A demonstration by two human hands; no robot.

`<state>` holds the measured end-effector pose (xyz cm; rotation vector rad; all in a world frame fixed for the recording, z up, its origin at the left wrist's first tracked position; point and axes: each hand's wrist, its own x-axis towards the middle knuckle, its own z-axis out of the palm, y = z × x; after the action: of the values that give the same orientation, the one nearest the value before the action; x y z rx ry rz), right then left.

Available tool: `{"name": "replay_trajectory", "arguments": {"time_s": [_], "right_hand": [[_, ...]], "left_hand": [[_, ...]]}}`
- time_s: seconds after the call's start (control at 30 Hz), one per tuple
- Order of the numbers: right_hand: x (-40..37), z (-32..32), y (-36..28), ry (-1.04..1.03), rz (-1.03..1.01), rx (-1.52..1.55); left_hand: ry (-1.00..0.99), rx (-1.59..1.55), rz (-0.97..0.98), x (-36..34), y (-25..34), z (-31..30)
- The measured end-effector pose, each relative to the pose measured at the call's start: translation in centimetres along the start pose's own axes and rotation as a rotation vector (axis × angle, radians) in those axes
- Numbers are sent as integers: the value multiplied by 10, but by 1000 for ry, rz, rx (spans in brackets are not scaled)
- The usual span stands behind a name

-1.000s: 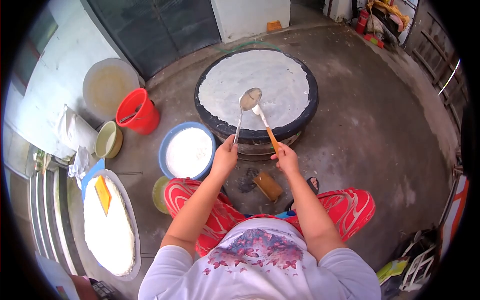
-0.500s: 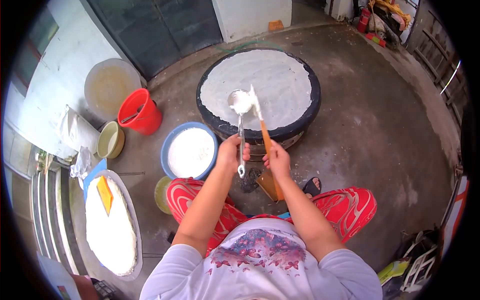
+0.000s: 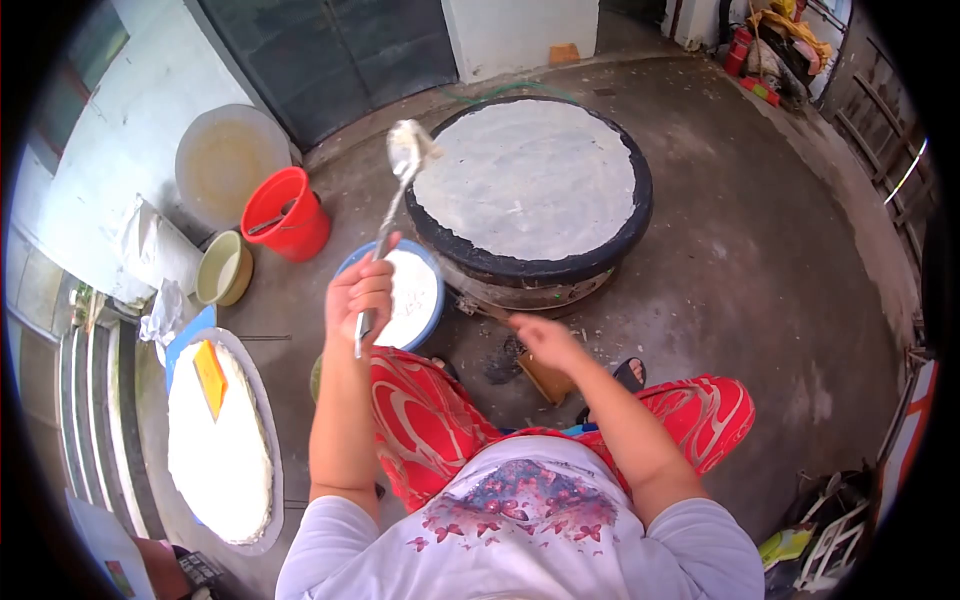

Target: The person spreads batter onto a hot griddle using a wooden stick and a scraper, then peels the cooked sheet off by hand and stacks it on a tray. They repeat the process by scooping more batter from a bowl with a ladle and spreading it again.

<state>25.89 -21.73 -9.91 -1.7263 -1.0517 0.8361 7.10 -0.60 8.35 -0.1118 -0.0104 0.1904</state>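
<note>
My left hand (image 3: 365, 290) is wrapped round the handle of a metal ladle (image 3: 403, 155), raised beside the round griddle with white paste on its bowl. A thin, whitish layer (image 3: 525, 180) covers the griddle inside its black rim (image 3: 640, 200). Below the ladle stands a blue basin (image 3: 438, 290) of white batter, partly hidden by my left hand and forearm. My right hand (image 3: 548, 343) is closed on a wooden spatula (image 3: 492, 311), held low in front of the griddle and pointing left. Its far end is blurred.
A red bucket (image 3: 310, 230) and an olive basin (image 3: 240, 285) stand at the left. Nearer lies a white-covered oval board (image 3: 272, 440) with an orange scraper (image 3: 210, 380). A brown block-like object (image 3: 545, 378) is between my feet. A fire extinguisher (image 3: 737, 50) stands far right.
The ladle has moved left, away from above the griddle, and is raised beside it. My right hand has lowered, swinging the spatula from upright above the griddle down to the left.
</note>
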Motion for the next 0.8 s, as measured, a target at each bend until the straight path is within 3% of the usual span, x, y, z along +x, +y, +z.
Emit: {"name": "replay_trajectory", "arguments": {"time_s": [0.03, 0.1, 0.13, 0.17, 0.23, 0.3, 0.37, 0.43, 0.5, 0.57, 0.6, 0.63, 0.67, 0.77, 0.8], "right_hand": [[6, -11, -11, 206, 55, 110], [19, -35, -5, 559, 279, -29], [15, -29, -3, 557, 278, -30], [7, -21, 1, 365, 157, -74], [-5, -14, -3, -27, -50, -125], [-17, -22, -16, -53, 19, -142], [-10, -35, 19, 218, 57, 115], [-23, -64, -19, 507, 506, 424], [-15, -58, 57, 866, 148, 88], [-25, -22, 65, 523, -32, -30], [-32, -7, 46, 299, -20, -46], [-40, 2, 18, 70, -6, -60], [-43, 5, -4, 63, -6, -64], [-35, -2, -45, -58, 164, -69], [-31, -9, -50, 80, 136, -117]], "left_hand": [[47, 56, 41, -14, 10, 0], [169, 131, 134, -40, 29, -4], [258, 154, 163, -52, 41, -11], [253, 155, 162, -63, 53, -19], [468, 183, 235, -80, 72, -41], [558, 145, 252, -91, 87, -64], [652, 109, 265, -100, 99, -90], [760, 100, 267, -105, 108, -120], [767, 68, 254, -109, 120, -159], [654, 125, 131, -120, 135, -205], [650, 120, 130, -114, 120, -197], [786, 292, 204, -105, 88, -176], [922, 464, 281, -100, 69, -165], [1017, 517, 345, -109, 66, -183], [1032, 536, 321, -114, 70, -190]]}}
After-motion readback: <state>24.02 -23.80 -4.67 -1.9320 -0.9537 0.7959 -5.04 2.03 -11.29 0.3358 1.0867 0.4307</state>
